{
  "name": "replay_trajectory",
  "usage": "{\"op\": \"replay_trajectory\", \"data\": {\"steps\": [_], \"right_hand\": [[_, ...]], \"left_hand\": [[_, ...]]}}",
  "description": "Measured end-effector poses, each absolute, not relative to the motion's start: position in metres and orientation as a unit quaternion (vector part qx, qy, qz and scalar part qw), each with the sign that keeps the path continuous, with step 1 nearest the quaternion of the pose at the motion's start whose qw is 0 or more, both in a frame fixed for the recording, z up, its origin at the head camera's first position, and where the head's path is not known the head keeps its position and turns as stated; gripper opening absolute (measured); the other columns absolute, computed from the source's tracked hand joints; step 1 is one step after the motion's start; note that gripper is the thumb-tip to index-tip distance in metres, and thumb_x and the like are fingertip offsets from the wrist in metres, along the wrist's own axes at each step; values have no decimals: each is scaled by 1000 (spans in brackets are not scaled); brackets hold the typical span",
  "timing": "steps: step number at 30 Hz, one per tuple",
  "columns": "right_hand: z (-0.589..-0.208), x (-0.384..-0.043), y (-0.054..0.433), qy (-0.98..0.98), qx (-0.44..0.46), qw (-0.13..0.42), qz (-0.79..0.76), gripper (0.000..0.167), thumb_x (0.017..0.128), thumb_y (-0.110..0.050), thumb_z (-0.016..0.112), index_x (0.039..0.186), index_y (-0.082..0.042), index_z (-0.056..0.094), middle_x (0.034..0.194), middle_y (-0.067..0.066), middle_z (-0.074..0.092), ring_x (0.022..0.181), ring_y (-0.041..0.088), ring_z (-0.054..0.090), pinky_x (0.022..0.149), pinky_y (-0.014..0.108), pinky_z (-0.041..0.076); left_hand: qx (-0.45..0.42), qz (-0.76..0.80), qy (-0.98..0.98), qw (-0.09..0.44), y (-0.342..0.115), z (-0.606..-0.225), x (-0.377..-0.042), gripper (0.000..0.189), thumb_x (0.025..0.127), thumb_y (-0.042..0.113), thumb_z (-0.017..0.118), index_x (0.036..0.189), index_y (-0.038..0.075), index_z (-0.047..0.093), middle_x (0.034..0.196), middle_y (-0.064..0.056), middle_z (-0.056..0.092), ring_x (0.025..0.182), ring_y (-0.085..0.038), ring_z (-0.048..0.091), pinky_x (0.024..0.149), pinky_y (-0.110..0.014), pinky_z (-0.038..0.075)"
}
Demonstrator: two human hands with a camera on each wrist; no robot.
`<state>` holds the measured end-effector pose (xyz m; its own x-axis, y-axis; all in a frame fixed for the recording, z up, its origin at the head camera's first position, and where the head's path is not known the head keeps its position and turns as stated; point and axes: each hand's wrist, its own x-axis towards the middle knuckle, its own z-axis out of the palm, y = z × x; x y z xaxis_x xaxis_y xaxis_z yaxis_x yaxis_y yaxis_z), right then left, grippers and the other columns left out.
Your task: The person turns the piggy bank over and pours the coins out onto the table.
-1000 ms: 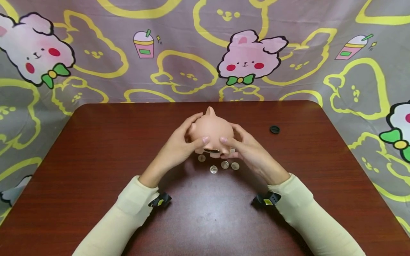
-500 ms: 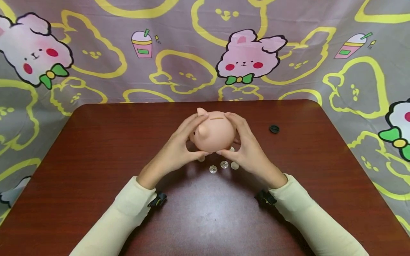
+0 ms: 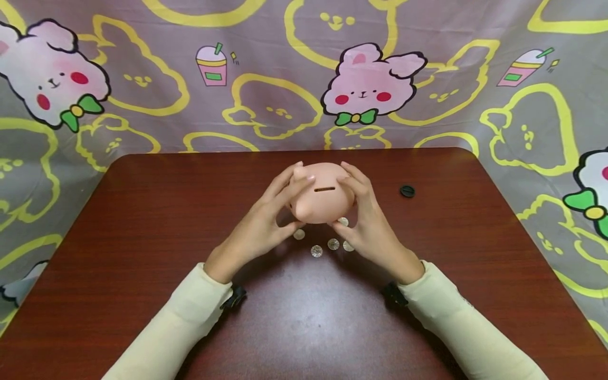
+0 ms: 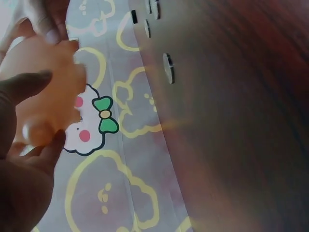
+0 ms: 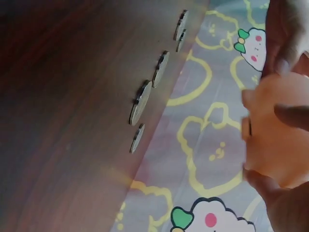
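Observation:
A pink piggy bank [image 3: 323, 206] is held above the table between both hands, its coin slot turned up toward the head camera. My left hand [image 3: 258, 224] grips its head end, with the thumb at the near side and fingers over the top. At the other end my right hand [image 3: 375, 227] holds it in a similar way. The left wrist view shows the piggy bank [image 4: 48, 92] raised off the tabletop, feet pointing down at the table. Several silver coins [image 3: 316, 251] lie below and in front of it; the right wrist view shows coins [image 5: 141, 102] too. The underside is hidden in the head view.
A small round black plug [image 3: 407, 191] lies on the table to the right of the hands. The dark red-brown table [image 3: 142, 237] ends at the back against a patterned cloth [image 3: 275, 105] with cartoon rabbits.
Both hands have rolled the piggy bank: its dark underside opening faced the person earlier, then the back came round, and now the slot shows fully on top. The coins have stayed put.

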<state>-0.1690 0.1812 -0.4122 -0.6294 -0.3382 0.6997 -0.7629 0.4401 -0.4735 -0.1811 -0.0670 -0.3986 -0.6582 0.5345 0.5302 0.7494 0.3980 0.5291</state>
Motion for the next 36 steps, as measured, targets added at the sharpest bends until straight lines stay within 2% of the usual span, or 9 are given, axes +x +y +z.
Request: {"op": "replay_trajectory", "data": {"steps": [5, 8, 14, 18, 22, 25, 28, 31, 36], "right_hand": [[-412, -169, 180, -779, 371, 333, 379, 88, 74, 19, 79, 145, -11, 36, 159, 29, 34, 148, 43, 40, 120, 30, 38], [-412, -169, 179, -766, 376, 366, 371, 93, 73, 20, 80, 147, -17, 39, 159, 28, 34, 148, 44, 40, 120, 35, 40], [-410, -168, 180, -769, 376, 353, 379, 94, 72, 19, 81, 150, -14, 39, 158, 29, 35, 148, 44, 41, 120, 33, 39], [-406, -167, 181, -797, 337, 272, 421, 94, 74, 10, 88, 152, -7, 39, 156, 27, 37, 145, 39, 44, 114, 32, 45], [-401, -165, 184, -827, 268, 127, 478, 99, 77, -3, 93, 159, -11, 38, 156, 17, 43, 130, 30, 58, 97, 38, 59], [-398, -166, 187, -843, 217, 24, 491, 95, 82, -15, 92, 160, -17, 39, 153, 10, 50, 117, 27, 66, 93, 44, 60], [-396, -169, 190, -846, 180, -54, 500, 83, 85, -24, 89, 155, -19, 45, 143, 8, 60, 110, 25, 69, 90, 41, 59], [-395, -171, 191, -838, 158, -105, 512, 69, 90, -30, 85, 149, -18, 52, 131, 10, 66, 99, 22, 70, 81, 38, 60], [-396, -175, 191, -821, 144, -168, 526, 58, 96, -33, 77, 146, -13, 56, 120, 14, 70, 85, 22, 72, 72, 41, 62]], "left_hand": [[-426, -353, -802, 223, -63, -395, -179, 88, 79, -4, 87, 154, 21, 47, 171, -15, 26, 142, -31, 50, 93, -41, 59], [-447, -334, -789, 258, -61, -392, -178, 91, 79, -5, 87, 154, 25, 46, 170, -18, 26, 147, -34, 46, 95, -42, 58], [-441, -334, -789, 267, -61, -392, -177, 92, 80, -2, 87, 156, 25, 43, 169, -20, 28, 147, -35, 46, 96, -43, 58], [-409, -371, -806, 212, -63, -392, -177, 88, 82, 8, 90, 156, 20, 44, 168, -17, 32, 147, -33, 47, 104, -46, 56], [-358, -412, -830, 116, -65, -389, -178, 89, 84, 19, 91, 159, 20, 44, 161, -14, 42, 143, -27, 49, 113, -47, 49], [-306, -423, -853, 31, -66, -387, -179, 86, 89, 26, 86, 162, 18, 39, 149, -13, 51, 130, -26, 54, 108, -46, 51], [-256, -424, -867, -51, -66, -386, -180, 83, 96, 35, 77, 164, 18, 34, 146, -12, 56, 123, -24, 59, 104, -46, 53], [-222, -423, -872, -106, -65, -385, -180, 78, 101, 42, 69, 165, 18, 32, 138, -10, 63, 115, -22, 65, 99, -45, 55], [-203, -434, -863, -160, -64, -385, -181, 68, 106, 43, 61, 162, 15, 35, 113, -11, 71, 84, -19, 70, 80, -39, 60]]}}
